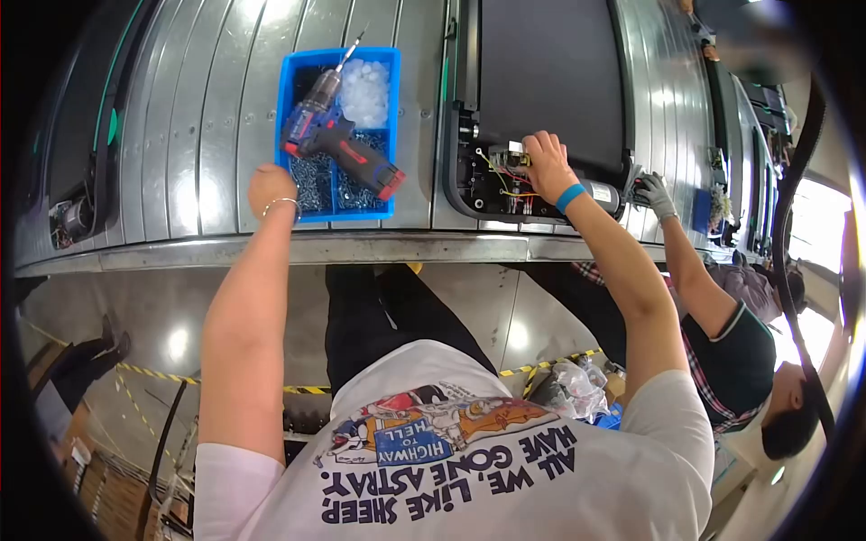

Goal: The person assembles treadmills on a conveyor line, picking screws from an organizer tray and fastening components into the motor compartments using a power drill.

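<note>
A blue divided tray lies on the metal slatted line, holding small screws and whitish clear pieces. Across it rests a cordless drill, its bit pointing up and away. My left hand is at the tray's near left edge, fingers curled in, what they hold hidden. My right hand reaches over the open motor compartment of a black treadmill-like unit, its fingers bent at a small part beside coloured wires. Right of the wires is a cylindrical motor.
A co-worker's gloved hand touches the unit's right corner, with that person standing at the right. Another black unit is at the far left. The metal edge rail runs in front of me. Plastic bags lie below.
</note>
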### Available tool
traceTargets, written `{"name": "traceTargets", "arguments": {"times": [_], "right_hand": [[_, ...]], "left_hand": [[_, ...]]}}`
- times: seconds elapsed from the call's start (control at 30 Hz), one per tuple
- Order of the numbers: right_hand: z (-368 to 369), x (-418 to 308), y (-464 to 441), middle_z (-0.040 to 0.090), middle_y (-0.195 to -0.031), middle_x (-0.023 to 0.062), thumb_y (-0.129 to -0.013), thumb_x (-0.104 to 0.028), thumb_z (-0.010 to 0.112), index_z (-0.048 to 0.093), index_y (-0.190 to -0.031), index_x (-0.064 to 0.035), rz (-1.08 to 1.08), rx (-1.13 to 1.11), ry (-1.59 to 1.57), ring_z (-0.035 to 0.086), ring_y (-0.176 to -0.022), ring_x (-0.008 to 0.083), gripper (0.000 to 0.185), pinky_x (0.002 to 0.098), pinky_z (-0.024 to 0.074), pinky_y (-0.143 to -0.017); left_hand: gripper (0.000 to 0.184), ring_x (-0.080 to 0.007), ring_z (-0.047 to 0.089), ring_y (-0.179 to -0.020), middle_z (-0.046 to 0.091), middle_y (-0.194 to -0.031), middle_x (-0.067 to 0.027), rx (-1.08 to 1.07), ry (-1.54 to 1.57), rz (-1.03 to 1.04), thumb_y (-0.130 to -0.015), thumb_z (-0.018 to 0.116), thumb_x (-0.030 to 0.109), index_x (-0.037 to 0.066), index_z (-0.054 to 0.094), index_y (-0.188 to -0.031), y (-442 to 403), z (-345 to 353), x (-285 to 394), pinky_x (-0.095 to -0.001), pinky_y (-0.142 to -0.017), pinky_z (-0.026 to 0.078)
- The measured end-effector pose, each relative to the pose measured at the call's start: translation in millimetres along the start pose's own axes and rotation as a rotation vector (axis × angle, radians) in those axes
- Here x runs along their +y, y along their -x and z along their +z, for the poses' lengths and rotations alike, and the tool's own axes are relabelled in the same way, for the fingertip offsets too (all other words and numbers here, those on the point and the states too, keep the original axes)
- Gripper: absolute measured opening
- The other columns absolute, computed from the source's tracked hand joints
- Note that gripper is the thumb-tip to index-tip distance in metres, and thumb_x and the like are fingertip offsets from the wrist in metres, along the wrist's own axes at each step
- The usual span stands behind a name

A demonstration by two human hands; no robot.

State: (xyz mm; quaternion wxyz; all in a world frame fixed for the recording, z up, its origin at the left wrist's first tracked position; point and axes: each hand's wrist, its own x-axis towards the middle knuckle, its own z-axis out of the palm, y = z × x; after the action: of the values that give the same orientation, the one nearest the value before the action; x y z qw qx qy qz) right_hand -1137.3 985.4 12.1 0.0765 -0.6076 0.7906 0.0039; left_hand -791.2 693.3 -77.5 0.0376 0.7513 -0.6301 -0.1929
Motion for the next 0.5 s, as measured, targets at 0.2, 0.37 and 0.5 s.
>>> {"name": "traceTargets", "arguments": {"times": [0.2,0.37,0.5], "right_hand": [[12.4,-1.0,-2.4,0.046,-0.106,0.0127,-0.075,-0.015,0.070,0.047,-0.108,-0.0071,-0.004,-0.029,0.078,0.046,-0.101,0.0322,0.041,0.0431,0.0399,-0.084],[23.0,1.1,4.4,0.047,-0.106,0.0132,-0.071,-0.010,0.069,0.047,-0.108,-0.0076,0.031,0.019,0.082,0.046,-0.102,0.0324,0.043,0.0439,0.0387,-0.086],[29.6,-13.8,7.3,0.047,-0.107,0.0126,-0.064,-0.004,0.066,0.047,-0.106,-0.0083,0.140,0.150,0.063,0.046,-0.103,0.0323,0.046,0.0447,0.0349,-0.093]], "left_hand": [[0.050,-0.0433,0.063,-0.094,0.066,-0.099,-0.0247,0.052,-0.034,-0.110,-0.090,0.031,0.032,0.000,0.069,-0.091,5.8,-5.4,8.8,-0.0505,-0.083,0.049],[0.050,-0.0429,0.062,-0.095,0.065,-0.101,-0.0242,0.054,-0.123,0.002,-0.091,0.030,0.031,0.001,0.069,-0.094,-4.2,12.3,-7.6,-0.0496,-0.084,0.049],[0.051,-0.0436,0.062,-0.094,0.065,-0.099,-0.0242,0.039,-0.139,0.009,-0.091,0.027,0.031,0.000,0.068,-0.094,0.3,1.6,-1.4,-0.0507,-0.084,0.048]]}}
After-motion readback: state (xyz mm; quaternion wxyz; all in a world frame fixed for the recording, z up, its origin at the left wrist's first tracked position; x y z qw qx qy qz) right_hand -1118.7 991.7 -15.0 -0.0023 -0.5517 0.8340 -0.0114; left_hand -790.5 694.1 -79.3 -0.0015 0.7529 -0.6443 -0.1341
